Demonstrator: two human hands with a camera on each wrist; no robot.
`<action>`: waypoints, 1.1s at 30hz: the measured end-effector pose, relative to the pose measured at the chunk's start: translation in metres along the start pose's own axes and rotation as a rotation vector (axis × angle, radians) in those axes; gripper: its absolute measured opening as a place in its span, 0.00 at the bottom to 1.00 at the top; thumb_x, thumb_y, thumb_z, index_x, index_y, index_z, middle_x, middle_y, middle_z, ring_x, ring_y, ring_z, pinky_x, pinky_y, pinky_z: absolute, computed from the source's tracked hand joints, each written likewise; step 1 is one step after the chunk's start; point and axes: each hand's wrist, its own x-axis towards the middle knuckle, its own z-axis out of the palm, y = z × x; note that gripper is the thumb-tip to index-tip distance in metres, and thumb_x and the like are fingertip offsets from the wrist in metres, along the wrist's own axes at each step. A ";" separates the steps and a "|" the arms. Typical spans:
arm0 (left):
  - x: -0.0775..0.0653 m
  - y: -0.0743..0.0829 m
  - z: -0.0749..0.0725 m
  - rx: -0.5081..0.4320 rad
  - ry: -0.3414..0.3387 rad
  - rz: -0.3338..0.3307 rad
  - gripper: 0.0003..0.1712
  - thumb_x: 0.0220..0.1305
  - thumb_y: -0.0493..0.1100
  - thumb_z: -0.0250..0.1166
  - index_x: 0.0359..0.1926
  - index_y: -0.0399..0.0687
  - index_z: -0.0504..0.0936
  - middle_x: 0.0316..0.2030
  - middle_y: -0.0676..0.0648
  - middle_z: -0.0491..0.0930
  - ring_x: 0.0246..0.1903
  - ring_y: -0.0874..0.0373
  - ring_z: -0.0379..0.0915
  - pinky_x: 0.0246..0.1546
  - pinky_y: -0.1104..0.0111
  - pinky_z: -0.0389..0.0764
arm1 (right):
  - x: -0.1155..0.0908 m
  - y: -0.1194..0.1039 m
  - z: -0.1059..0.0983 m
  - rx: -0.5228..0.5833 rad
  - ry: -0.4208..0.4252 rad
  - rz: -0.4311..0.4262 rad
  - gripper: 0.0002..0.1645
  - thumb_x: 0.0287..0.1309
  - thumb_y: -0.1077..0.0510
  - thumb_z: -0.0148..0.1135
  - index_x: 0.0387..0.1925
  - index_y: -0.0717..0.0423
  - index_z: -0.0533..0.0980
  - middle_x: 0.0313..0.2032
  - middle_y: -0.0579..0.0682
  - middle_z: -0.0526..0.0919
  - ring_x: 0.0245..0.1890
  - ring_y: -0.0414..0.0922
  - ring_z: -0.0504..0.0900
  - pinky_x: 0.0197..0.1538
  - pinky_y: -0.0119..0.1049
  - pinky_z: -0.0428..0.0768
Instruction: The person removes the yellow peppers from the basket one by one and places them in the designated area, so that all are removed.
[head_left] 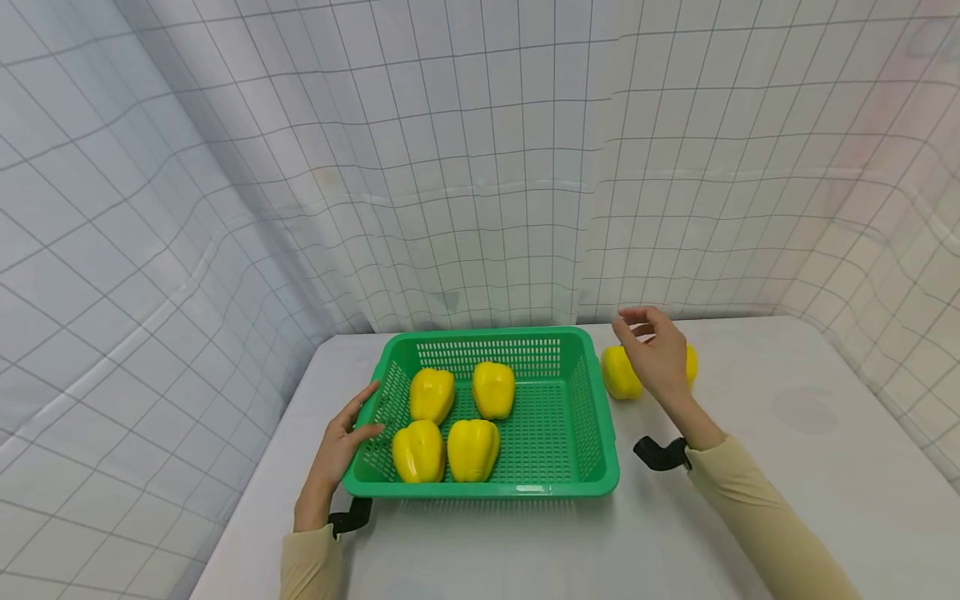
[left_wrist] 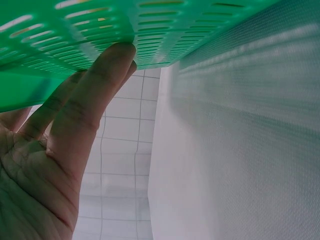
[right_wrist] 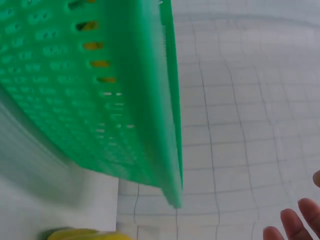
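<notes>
My left hand grips the left side of a green plastic basket, thumb over the rim. In the left wrist view its fingers rest against the slotted outer wall. Several yellow bell peppers lie in the left and middle part of the basket. My right hand is raised to the right of the basket, fingers loosely bent and holding nothing. Beneath and beside it in the head view are a yellow bell pepper and another bell pepper, partly hidden by the hand.
The basket stands on a white table. A white curtain with a dark grid pattern hangs behind the table and along both sides. Black wrist mounts stick out from both sleeves.
</notes>
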 end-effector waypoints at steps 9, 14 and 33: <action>0.000 0.000 0.000 0.001 -0.002 0.015 0.37 0.64 0.36 0.59 0.72 0.51 0.58 0.68 0.38 0.58 0.54 0.44 0.66 0.43 0.70 0.75 | -0.002 -0.043 0.018 0.001 -0.358 -0.037 0.13 0.61 0.52 0.62 0.41 0.57 0.79 0.36 0.51 0.82 0.33 0.47 0.78 0.35 0.40 0.75; 0.000 0.000 0.000 0.006 -0.004 0.016 0.37 0.64 0.36 0.59 0.72 0.51 0.58 0.68 0.37 0.58 0.53 0.46 0.67 0.43 0.70 0.76 | -0.002 -0.062 0.031 -0.020 -0.539 -0.025 0.14 0.60 0.48 0.62 0.41 0.54 0.79 0.36 0.48 0.81 0.32 0.46 0.78 0.34 0.39 0.76; -0.002 0.003 0.000 -0.001 0.004 -0.003 0.37 0.64 0.37 0.59 0.72 0.55 0.59 0.68 0.41 0.58 0.55 0.44 0.64 0.44 0.70 0.74 | -0.020 -0.080 0.090 -0.183 -1.093 -0.039 0.32 0.56 0.38 0.61 0.54 0.56 0.73 0.42 0.50 0.81 0.36 0.43 0.78 0.37 0.36 0.76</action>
